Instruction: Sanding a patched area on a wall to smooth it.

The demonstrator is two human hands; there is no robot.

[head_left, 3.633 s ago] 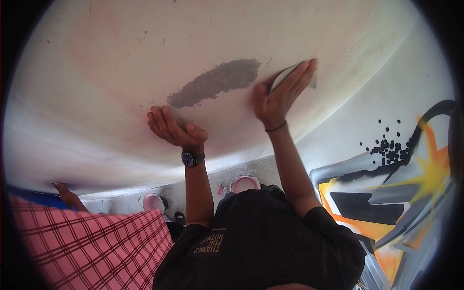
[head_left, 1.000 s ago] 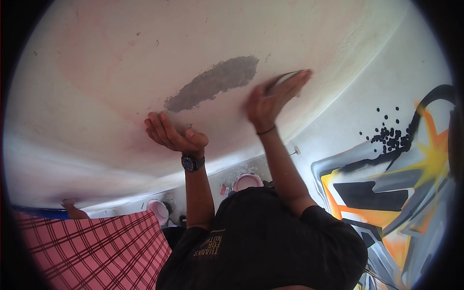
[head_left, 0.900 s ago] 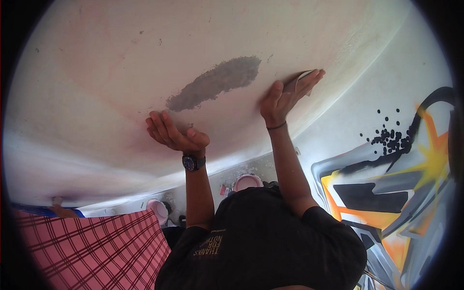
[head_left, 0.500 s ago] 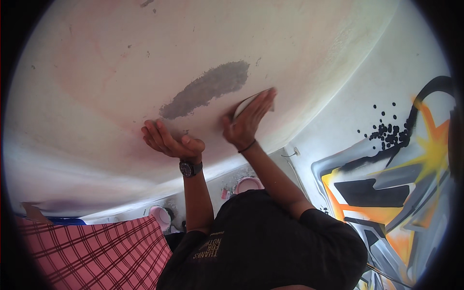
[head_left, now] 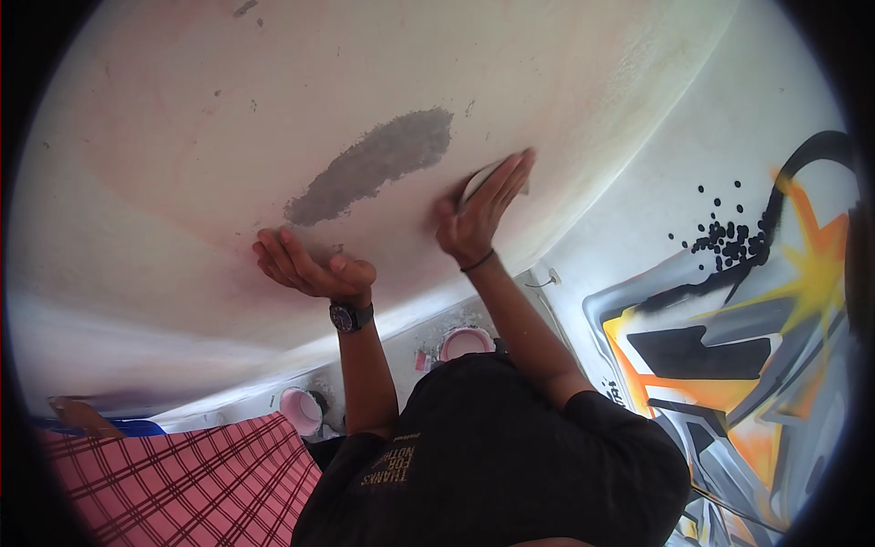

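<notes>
I see the right hand pressing a pale sheet, fingers straight — left hand (watch below) half-cupped near a grey patch.

"Any lettering?"
"Yes: stacked gold capitals on the black T-shirt, with a smaller line near them, too tiny to read."
"And the wristwatch?"
"Its dial markings are too small to make out."

From here I see the floor carrying two pink tubs, a small pink thing beside the right one.
</notes>
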